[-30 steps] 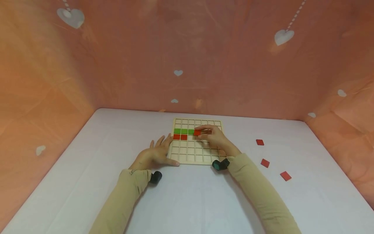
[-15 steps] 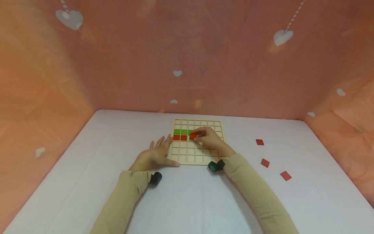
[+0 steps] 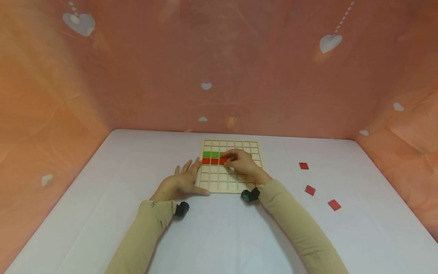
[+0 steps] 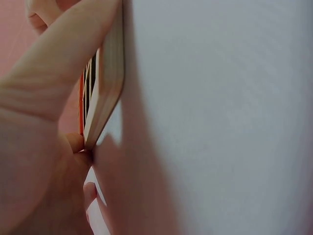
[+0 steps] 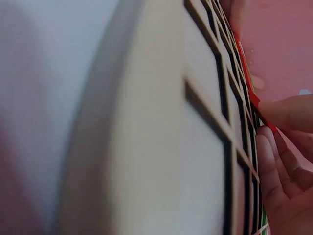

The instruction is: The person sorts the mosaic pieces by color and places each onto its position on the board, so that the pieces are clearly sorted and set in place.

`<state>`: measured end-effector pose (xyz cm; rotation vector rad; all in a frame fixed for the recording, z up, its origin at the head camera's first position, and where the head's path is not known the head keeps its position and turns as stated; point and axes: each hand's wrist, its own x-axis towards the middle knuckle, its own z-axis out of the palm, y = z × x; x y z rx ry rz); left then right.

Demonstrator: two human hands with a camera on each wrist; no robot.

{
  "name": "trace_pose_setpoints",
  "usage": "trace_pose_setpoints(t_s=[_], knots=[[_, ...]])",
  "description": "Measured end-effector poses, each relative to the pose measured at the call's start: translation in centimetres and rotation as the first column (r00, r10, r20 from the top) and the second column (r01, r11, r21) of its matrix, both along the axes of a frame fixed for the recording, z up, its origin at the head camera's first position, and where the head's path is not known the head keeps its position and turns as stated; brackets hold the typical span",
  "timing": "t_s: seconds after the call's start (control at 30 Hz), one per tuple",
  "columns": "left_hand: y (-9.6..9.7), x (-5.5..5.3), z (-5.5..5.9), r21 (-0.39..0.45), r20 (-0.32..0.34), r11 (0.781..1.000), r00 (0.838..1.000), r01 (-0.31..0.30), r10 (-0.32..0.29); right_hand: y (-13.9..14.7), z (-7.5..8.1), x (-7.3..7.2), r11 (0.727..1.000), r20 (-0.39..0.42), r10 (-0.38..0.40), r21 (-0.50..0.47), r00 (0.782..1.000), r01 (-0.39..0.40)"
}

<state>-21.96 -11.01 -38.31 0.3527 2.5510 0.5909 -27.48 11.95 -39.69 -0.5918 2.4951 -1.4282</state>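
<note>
A wooden grid board (image 3: 223, 185) lies on the table, one row holding green tiles (image 3: 211, 154) and the row nearer me red tiles (image 3: 206, 161). My right hand (image 3: 243, 161) pinches a red tile (image 5: 264, 116) by its edge over the third cell of the red row; in the head view this red tile (image 3: 222, 161) lines up with the two beside it. My left hand (image 3: 183, 180) rests with spread fingers along the board's left edge, its thumb at the front left corner. In the left wrist view, that thumb (image 4: 73, 44) lies along the board's side (image 4: 111, 63).
Three loose red tiles, a far one (image 3: 303, 166), a middle one (image 3: 310, 190) and a near one (image 3: 334, 205), lie on the white table (image 3: 219, 236) right of my right forearm. A pink cloth (image 3: 260, 76) with hearts hangs behind the table.
My right hand has moved left and toward me, bringing the red tile from over the green row down to the third cell of the red row. My left hand stays put.
</note>
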Motion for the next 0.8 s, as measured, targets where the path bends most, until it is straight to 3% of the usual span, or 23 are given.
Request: trace_pose_setpoints(t_s=[0.33,0.8], knots=[[-0.13,0.15,0.0,-0.002,-0.024,1.0,1.0,0.015,-0.015,-0.28,-0.4,0.08,0.998,0.095,-0.048,-0.037,0.994,0.051],[-0.15,0.21,-0.03,0.0,-0.043,1.0,0.999,0.027,-0.027,-0.15,-0.26,0.38,0.998,0.06,-0.046,-0.042,0.997,0.048]])
